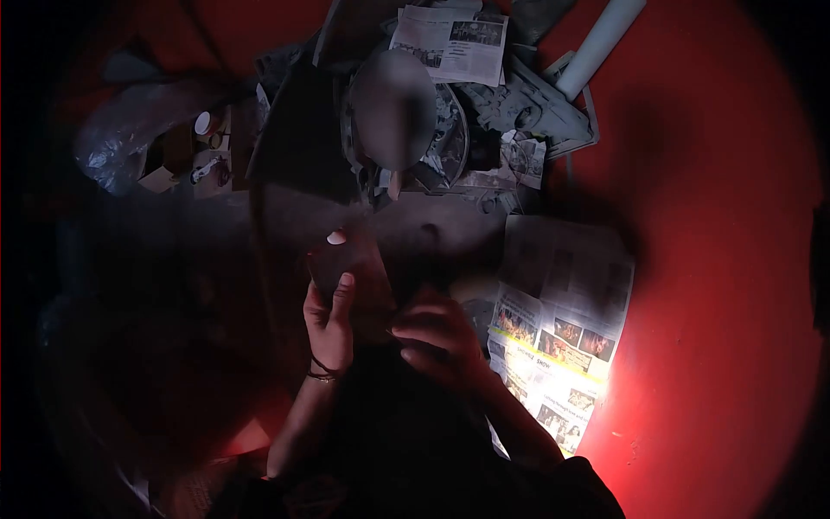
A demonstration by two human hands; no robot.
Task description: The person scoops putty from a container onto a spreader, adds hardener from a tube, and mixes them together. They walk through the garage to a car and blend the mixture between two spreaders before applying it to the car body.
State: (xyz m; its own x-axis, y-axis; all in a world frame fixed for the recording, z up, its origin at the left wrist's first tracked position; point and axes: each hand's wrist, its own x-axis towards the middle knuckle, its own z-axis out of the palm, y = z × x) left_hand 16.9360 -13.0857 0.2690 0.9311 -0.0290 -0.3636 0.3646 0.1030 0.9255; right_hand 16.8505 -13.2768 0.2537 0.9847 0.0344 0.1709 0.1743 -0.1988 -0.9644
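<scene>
My left hand [332, 320] grips a dark, flat rectangular piece [359, 268], its thumb lying over the face near the left edge. A small white rounded thing [336, 237] shows at the top of this piece. By the lower right edge of the piece, my right hand [435, 333] has its fingers curled in shadow. What those fingers hold, if anything, I cannot tell. Below the left hand, a thin dark band circles the wrist.
Brightly lit newspaper sheets [562, 346] lie to the right on a red surface [709, 346]. At the back are another newspaper [454, 43], a pale tube [601, 48] and a blurred oval [393, 108]. Crumpled clear plastic [117, 156] lies at the left near a white round lid [204, 123].
</scene>
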